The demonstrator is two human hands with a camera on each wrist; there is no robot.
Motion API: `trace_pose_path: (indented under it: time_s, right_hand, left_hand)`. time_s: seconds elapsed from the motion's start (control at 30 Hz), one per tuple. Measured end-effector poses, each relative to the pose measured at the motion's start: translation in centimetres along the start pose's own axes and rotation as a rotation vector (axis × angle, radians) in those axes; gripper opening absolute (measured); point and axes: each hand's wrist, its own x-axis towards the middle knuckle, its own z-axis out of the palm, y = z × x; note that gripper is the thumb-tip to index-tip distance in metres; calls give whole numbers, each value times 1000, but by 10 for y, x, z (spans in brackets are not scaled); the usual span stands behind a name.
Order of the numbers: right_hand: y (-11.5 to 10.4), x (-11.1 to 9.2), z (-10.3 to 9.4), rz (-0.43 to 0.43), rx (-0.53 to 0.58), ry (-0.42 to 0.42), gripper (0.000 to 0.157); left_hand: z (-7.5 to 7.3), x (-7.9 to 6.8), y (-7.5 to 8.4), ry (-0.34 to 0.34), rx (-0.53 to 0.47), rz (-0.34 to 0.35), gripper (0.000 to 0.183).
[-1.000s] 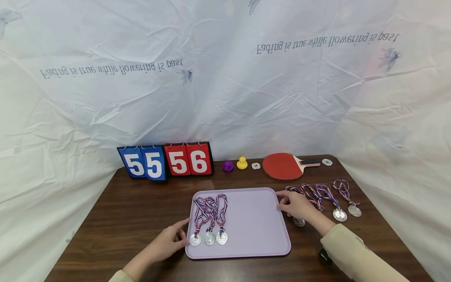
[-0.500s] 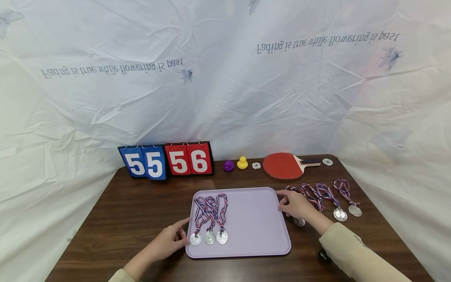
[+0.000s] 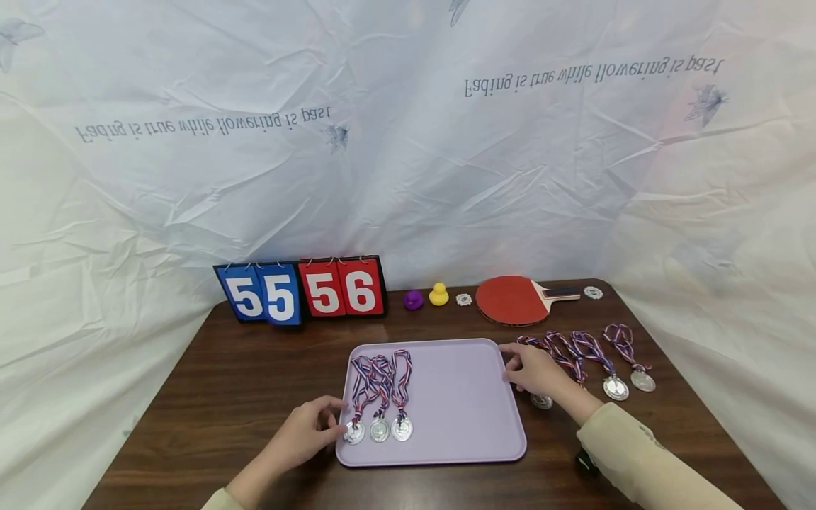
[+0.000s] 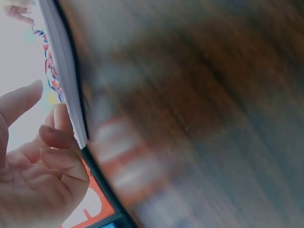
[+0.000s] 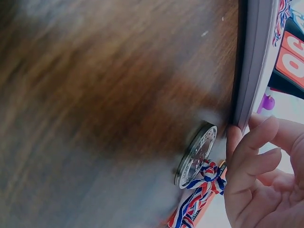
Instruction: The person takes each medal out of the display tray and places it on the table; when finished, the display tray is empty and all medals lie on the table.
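The left hand (image 3: pixel 306 432), fingers relaxed, is beside a medal (image 3: pixel 355 433). The right hand (image 3: pixel 538 371) touches the tray (image 3: pixel 459 404), its grip unclear.

Bright, even, diffuse light in head view; I read the white curtain (image 3: pixel 395 170) as the brightest surface, the table (image 3: pixel 268 375) far darker, soft sheen by its near edge. Left wrist view: tabletop blurred, red-white reflection smeared; background past my left hand (image 4: pixel 40 171) bleaches out. Right wrist view: wood grain soft, tray (image 5: pixel 256 66) edge crisper.
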Motion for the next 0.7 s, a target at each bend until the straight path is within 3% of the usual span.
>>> trace_pose_path:
  time_s: [0.33,0.7]
  right_hand:
    - [0,0,1,15,2,-2,54]
    - [-1,1,1,13,15,2,53]
  left_hand:
    - [11,6,-1,27,167,-10,28]
    - [12,8,0,-3,176,-36,36]
